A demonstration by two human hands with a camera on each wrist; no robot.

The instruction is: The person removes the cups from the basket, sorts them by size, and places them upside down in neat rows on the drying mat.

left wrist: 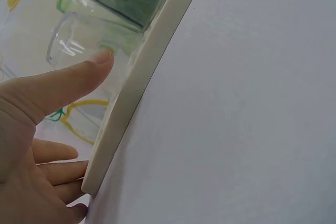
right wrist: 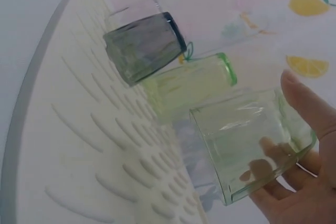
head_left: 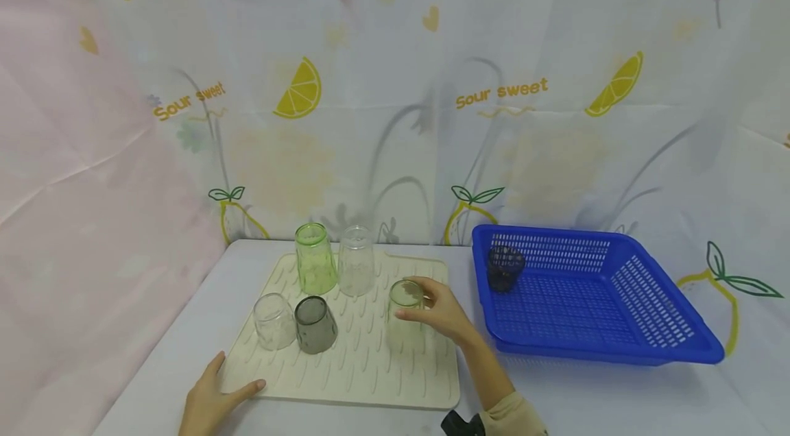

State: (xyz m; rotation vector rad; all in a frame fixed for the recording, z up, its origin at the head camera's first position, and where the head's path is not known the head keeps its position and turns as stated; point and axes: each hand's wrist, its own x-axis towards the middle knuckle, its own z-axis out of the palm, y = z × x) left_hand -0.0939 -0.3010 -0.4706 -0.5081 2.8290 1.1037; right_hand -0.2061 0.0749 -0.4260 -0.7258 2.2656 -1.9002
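Note:
My right hand (head_left: 441, 312) grips a pale green drinking glass (right wrist: 252, 140) near its upper end, thumb on one side and fingers on the other. It is over the right part of a cream drying mat (head_left: 364, 378). My left hand (head_left: 212, 398) lies at the mat's front left corner with thumb and fingers spread, the fingertips right at its edge. On the mat stand a clear short glass (head_left: 273, 323), a dark grey glass (head_left: 316, 326), a bright green tall glass (head_left: 316, 261) and a clear tall glass (head_left: 356, 263).
To the right of the mat sits a blue plastic basket (head_left: 599, 354) with a dark glass (head_left: 505, 268) in its left back corner. A white table (head_left: 166, 347) lies beneath. Behind it hangs a lemon-printed cloth (head_left: 382, 148).

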